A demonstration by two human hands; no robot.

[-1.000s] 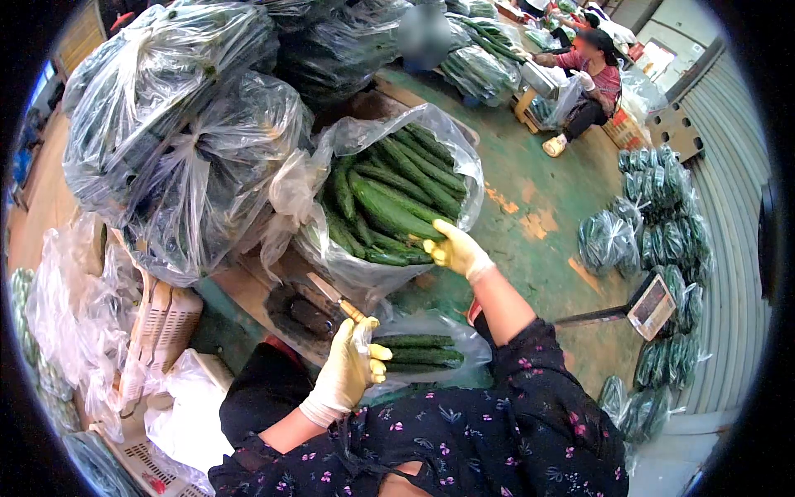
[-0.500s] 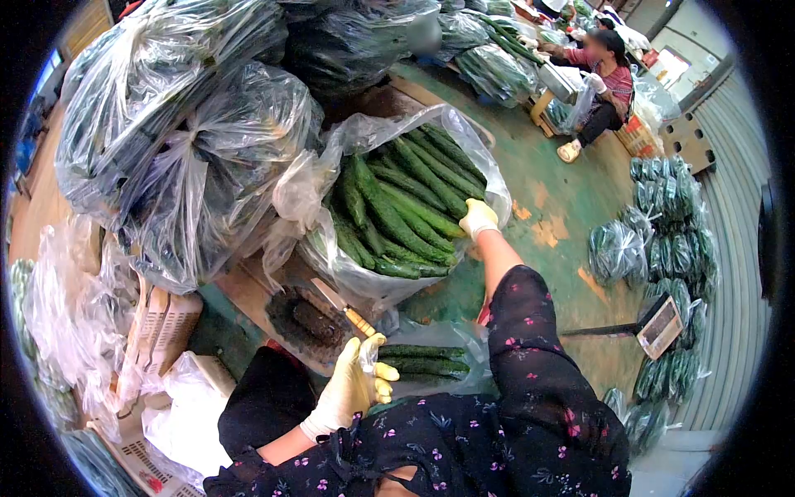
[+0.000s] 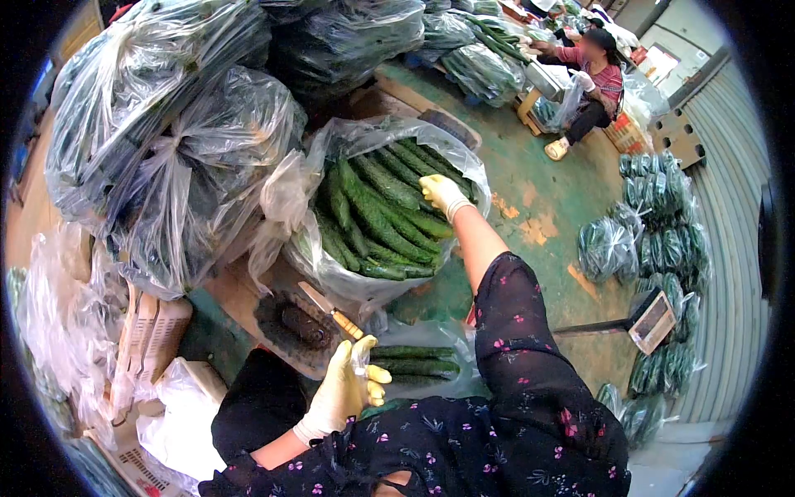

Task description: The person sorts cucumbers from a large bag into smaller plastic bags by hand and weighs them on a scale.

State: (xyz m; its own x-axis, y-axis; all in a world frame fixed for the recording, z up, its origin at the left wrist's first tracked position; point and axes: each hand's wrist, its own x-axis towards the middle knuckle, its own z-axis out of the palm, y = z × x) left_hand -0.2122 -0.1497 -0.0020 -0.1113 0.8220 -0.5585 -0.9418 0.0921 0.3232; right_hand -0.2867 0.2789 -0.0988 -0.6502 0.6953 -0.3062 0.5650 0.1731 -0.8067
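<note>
Long green cucumbers (image 3: 381, 207) fill a large clear plastic bag (image 3: 331, 277) in front of me. My right hand (image 3: 443, 195), in a pale glove, lies on the cucumbers at the bag's right side, its fingers curled over them. My left hand (image 3: 346, 385), gloved too, pinches the edge of a small clear bag (image 3: 464, 335) near my lap. Several cucumbers (image 3: 414, 364) lie in that small bag. A knife with a yellowish handle (image 3: 341, 320) rests just above my left hand, its blade toward the upper left.
Big stuffed plastic bags (image 3: 199, 157) are piled at the left, above crates (image 3: 157, 335). A scale display (image 3: 652, 321) stands at the right beside bagged cucumbers (image 3: 662, 215). Another person (image 3: 600, 79) sits at the upper right by a low work surface.
My right hand has moved up and left over the cucumbers, from the bag's right edge. My left hand keeps its hold on the small bag. The whole view has shifted slightly.
</note>
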